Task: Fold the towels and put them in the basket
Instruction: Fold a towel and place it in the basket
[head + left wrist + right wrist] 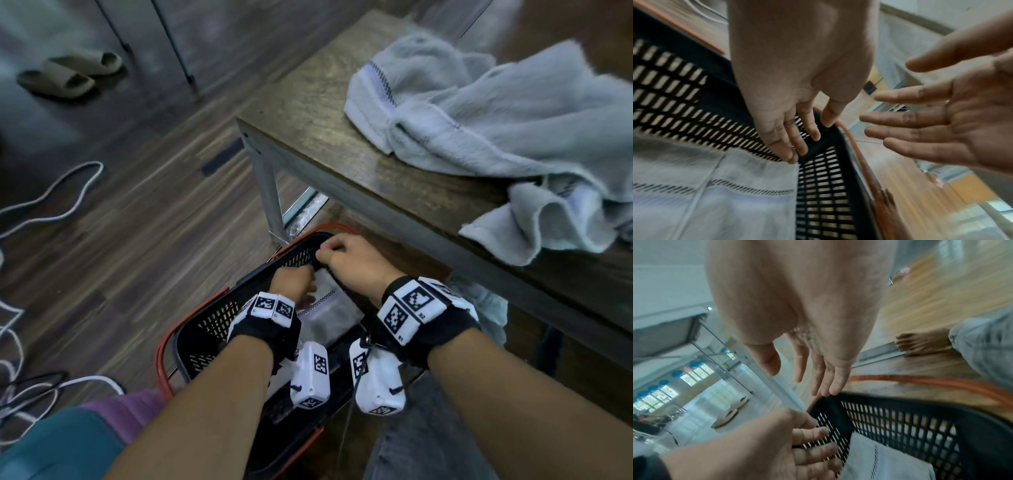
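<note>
A folded pale grey-white terry towel with a dashed dark stripe lies flat inside the black slotted plastic basket with orange wire handles, which stands on the floor in the lower middle of the head view, just in front of the bench leg. In the left wrist view the towel fills the lower left of the frame, its edge against the basket's far wall.

The left hand reaches down inside the basket at its far end. Its grip is loose: the fingers run nearly straight down, tips at the far inner corner just above the towel's edge, closed on nothing. Whether they touch the towel cannot be told.

The right hand hovers over the basket's far right rim. From above its fingers look bent, but the left wrist view shows the palm open with fingers spread, and the right wrist view shows them hanging relaxed above the rim; it holds nothing.

On the brown wood-topped bench with grey metal legs, in the upper right of the head view, lies a heap of crumpled pale grey towels with the same dashed stripe, one corner drooping over the near edge.

Further out, on the dark wood-grain floor, a pair of beige slide sandals sits at upper left, and white and black cables loop along the left edge.
</note>
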